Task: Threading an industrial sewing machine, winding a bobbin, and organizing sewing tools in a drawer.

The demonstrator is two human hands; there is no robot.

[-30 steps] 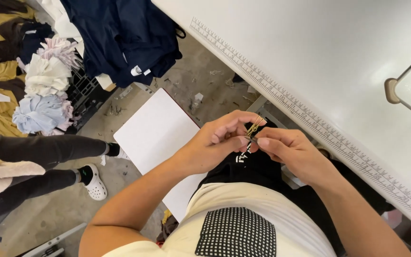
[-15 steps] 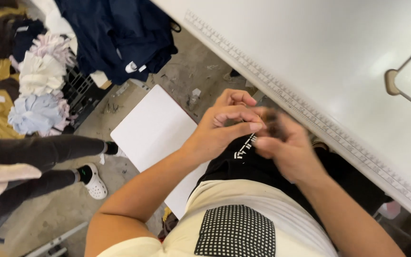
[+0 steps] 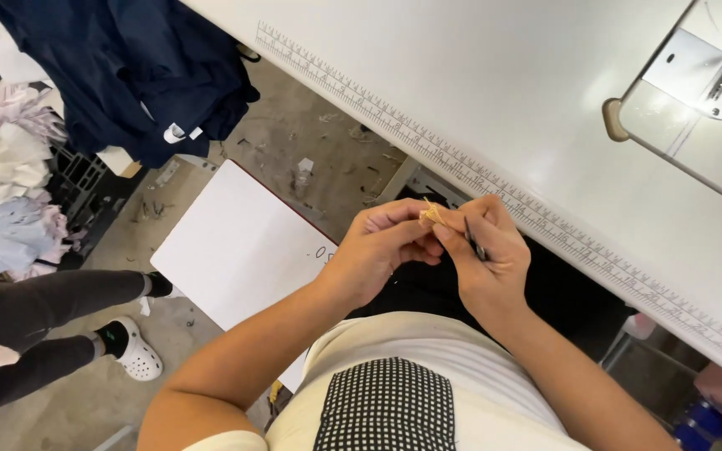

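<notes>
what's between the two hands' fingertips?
Head view: a small tan scrap pinched between left hand and right hand; the right also holds a thin dark tool.

Both hands [image 3: 440, 246] together, fingertips pinched.

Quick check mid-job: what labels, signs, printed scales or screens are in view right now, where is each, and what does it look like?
Garment label: small white tag on the dark navy cloth hanging upper left.
Ruler strip: long printed scale along the white table's near edge, dark marks on pale ground.
White board: flat rectangle on the floor left of the hands, small dark marks near its right edge.
No screens.
</notes>
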